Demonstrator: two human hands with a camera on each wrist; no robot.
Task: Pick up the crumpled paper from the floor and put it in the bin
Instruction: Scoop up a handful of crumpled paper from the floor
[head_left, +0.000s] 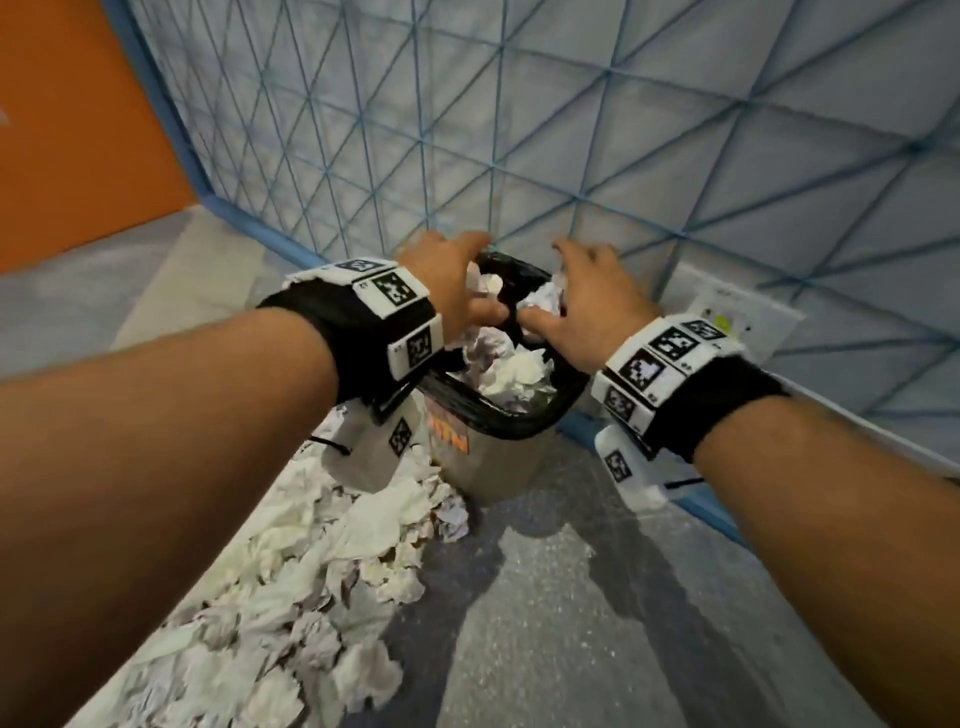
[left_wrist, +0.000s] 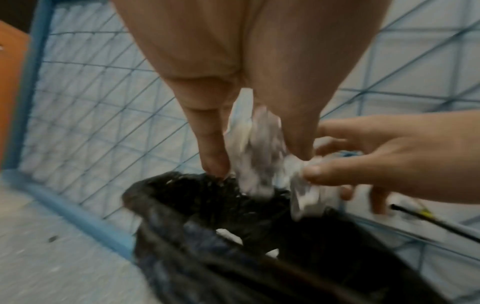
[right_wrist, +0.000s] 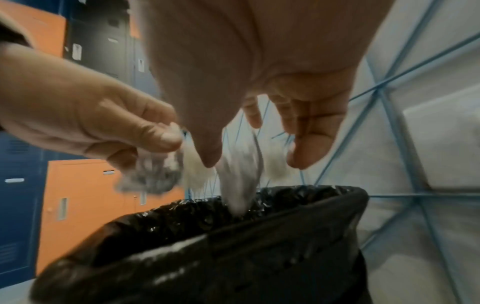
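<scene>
Over the grey bin (head_left: 488, 467) with its black liner (head_left: 519, 421) hover both my hands. My left hand (head_left: 457, 291) points its thumb and fingers straight down, and a blurred white paper ball (left_wrist: 257, 154) is slipping out between them. Beside it my right hand (head_left: 587, 306) is spread, with another blurred paper (right_wrist: 239, 179) falling below its fingers toward the liner rim (right_wrist: 207, 226). Crumpled paper (head_left: 509, 369) fills the bin to near the top. A large pile of crumpled paper (head_left: 291, 571) lies on the floor left of the bin.
The bin stands against a padded wall with a blue grid (head_left: 519, 130) and a blue base rail (head_left: 249, 218). An orange panel (head_left: 78, 130) is at far left, and a white wall box (head_left: 727, 312) at right. Grey floor (head_left: 545, 623) stretches toward me.
</scene>
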